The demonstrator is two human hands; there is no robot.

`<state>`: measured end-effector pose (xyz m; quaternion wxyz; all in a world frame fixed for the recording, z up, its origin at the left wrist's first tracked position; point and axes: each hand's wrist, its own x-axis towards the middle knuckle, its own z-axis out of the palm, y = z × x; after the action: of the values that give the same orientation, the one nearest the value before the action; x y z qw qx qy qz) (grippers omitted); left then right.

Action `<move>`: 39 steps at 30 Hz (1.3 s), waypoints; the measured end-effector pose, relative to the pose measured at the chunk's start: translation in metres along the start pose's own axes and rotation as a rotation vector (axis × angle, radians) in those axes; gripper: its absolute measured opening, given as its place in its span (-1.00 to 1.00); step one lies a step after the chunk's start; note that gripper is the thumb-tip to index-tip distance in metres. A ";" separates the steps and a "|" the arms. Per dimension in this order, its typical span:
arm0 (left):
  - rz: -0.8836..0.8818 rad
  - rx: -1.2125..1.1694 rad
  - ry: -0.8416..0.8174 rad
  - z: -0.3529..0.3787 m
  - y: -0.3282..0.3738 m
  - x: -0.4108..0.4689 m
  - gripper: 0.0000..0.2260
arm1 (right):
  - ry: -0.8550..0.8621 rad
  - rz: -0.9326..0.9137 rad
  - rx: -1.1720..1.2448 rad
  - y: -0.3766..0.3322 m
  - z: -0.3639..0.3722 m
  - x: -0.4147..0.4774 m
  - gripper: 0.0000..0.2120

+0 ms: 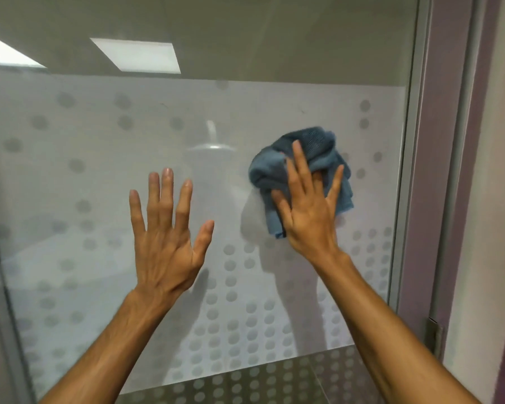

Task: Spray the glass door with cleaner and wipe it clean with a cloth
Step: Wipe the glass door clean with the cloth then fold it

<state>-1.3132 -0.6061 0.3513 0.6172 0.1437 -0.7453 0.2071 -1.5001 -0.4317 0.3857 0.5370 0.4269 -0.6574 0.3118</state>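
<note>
Both arms are stretched up and forward at the door [99, 176], which has a frosted band with a dot pattern. The right hand [306, 220] is flat on a bunched-up blue cloth [314, 147], pressing it onto the glass with the fingers [299, 161] straight and fanned out, so it's a press rather than a grip. One finger is partly buried in the folds. The cloth sits on the right side of the glass, near the metal frame [411, 170], roughly mid-height in the frosted band. The left hand [166, 255] is up beside it, palm toward the glass, fingers and thumb spread wide and holding nothing. Can't tell if it's actually touching the glass or just hovering close. There's a hinge [433, 336] lower down on the frame.
</note>
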 end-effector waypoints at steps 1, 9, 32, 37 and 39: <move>-0.007 0.024 -0.015 0.000 -0.003 0.002 -0.37 | 0.024 0.051 0.009 0.002 -0.002 0.012 -0.39; -0.023 0.096 -0.063 -0.008 -0.029 0.004 -0.38 | 0.141 0.297 -0.015 -0.022 -0.008 0.113 -0.35; -0.141 0.121 -0.082 -0.029 -0.116 0.015 -0.34 | 0.144 0.249 -0.043 -0.092 0.015 0.086 -0.37; -0.125 0.097 -0.085 -0.034 -0.118 0.015 -0.34 | 0.200 0.299 0.010 -0.128 0.016 0.156 -0.39; -0.120 0.059 -0.061 -0.036 -0.121 0.015 -0.34 | 0.196 0.199 -0.001 -0.149 0.022 0.170 -0.40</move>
<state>-1.2284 -0.6935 0.3871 0.6010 0.2125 -0.7475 0.1868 -1.3859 -0.5549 0.5387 0.5654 0.3269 -0.6410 0.4033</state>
